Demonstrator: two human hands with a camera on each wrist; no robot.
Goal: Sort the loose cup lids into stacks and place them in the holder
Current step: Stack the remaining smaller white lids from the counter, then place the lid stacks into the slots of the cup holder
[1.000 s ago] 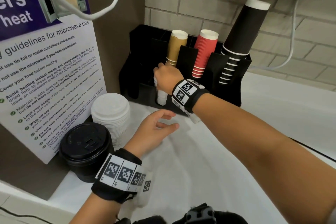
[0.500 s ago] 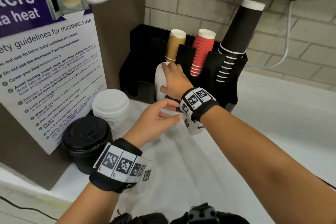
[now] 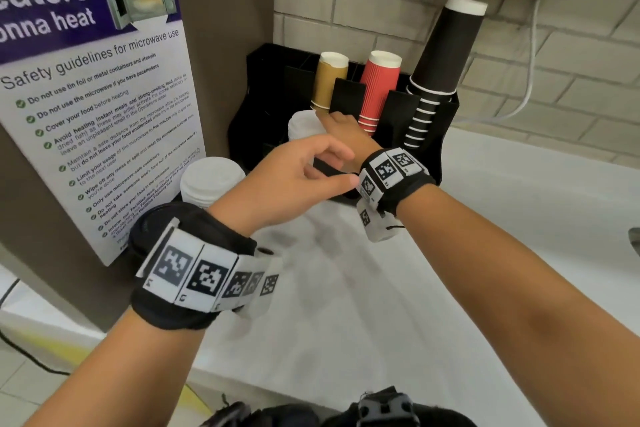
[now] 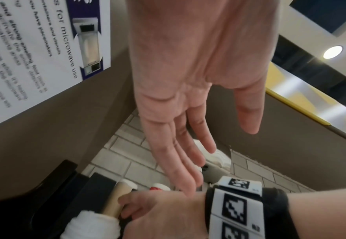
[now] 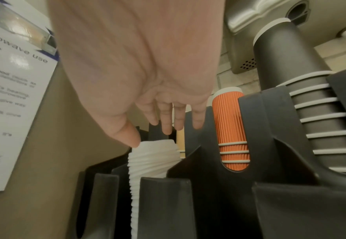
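Note:
A stack of white lids stands upright in a front slot of the black holder. My right hand rests on top of it. In the right wrist view the thumb touches the top rim of this white lid stack, and the straight fingers of my right hand reach past it toward the holder. My left hand hovers open and empty just before the right wrist; its fingers are straight. A second white lid stack sits on the counter, left of the holder.
Tan, red and tall black cup stacks fill the holder's back slots. A black lid stack is mostly hidden behind my left wristband. A poster panel walls the left side. The white counter stretches toward me.
My right hand moved from the side of the white lid stack to its top as the stack settled in the slot. My left hand rose toward the right wrist.

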